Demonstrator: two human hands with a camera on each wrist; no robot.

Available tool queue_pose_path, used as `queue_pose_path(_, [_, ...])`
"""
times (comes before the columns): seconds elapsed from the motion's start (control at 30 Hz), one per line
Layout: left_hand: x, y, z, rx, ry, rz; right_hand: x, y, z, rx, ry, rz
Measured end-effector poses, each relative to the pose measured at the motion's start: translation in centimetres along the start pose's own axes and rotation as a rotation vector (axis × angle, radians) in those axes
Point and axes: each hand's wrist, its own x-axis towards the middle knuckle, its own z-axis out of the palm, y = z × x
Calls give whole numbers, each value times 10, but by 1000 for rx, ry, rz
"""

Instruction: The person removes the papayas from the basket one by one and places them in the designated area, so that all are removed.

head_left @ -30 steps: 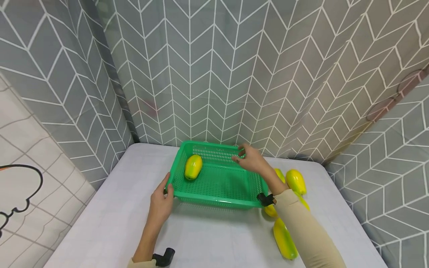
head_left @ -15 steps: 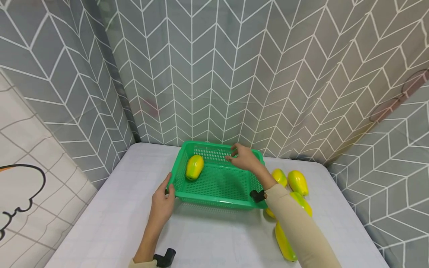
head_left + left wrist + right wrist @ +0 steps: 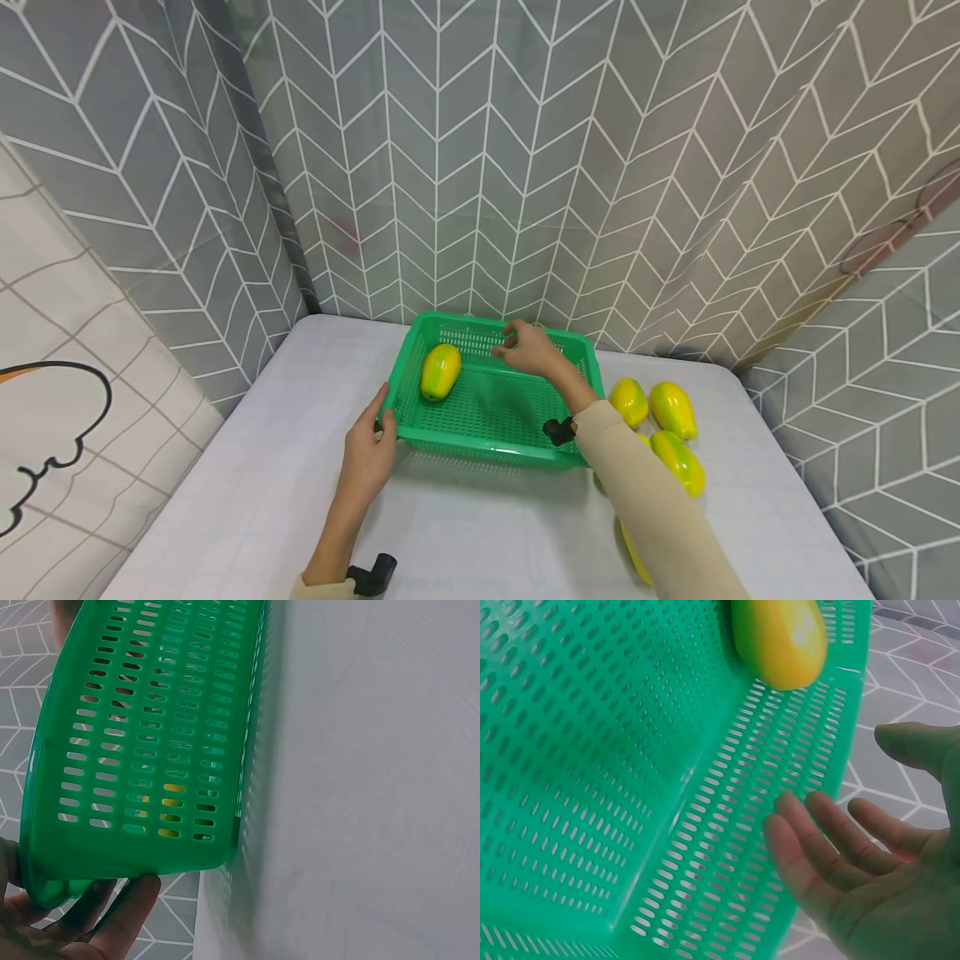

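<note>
A green plastic basket (image 3: pixel 491 450) with slotted walls sits on the table. One yellow-green papaya (image 3: pixel 441 372) lies inside at its left end; the right wrist view shows this papaya (image 3: pixel 781 641) against the wall. My left hand (image 3: pixel 370 452) grips the basket's left rim, thumb on the near side. Seen from the left wrist, the fingers (image 3: pixel 129 919) curl around the rim at the corner. Over the back part of the basket is my right hand (image 3: pixel 528 350), its fingers loosely extended and holding nothing. In its wrist view, the right hand (image 3: pixel 885 877) hangs beside the slotted wall.
Several papayas lie on the white-covered table (image 3: pixel 480 533) right of the basket, among them one papaya (image 3: pixel 672 410) at the back and another papaya (image 3: pixel 678 463) nearer. The right sleeve (image 3: pixel 652 500) partly hides others. A grey patterned curtain (image 3: pixel 480 167) stands behind the table.
My right hand has moved left across the basket's back part, toward the papaya inside. The left hand keeps its grip on the rim. More of the papayas at the right shows.
</note>
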Motion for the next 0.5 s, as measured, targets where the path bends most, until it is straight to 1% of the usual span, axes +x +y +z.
queue_pose_path(0.1, [0, 0, 0, 8, 3, 2, 4, 0, 4, 18, -9, -1])
queue_pose_path(0.23, [0, 0, 1, 10, 3, 4, 11, 0, 10, 13, -30, -29])
queue_pose_path(0.33, [0, 0, 1, 9, 5, 5, 15, 0, 14, 22, -59, -41])
queue_pose_path(0.5, [1, 0, 2, 2, 9, 3, 21, 1, 25, 56, -107, -38])
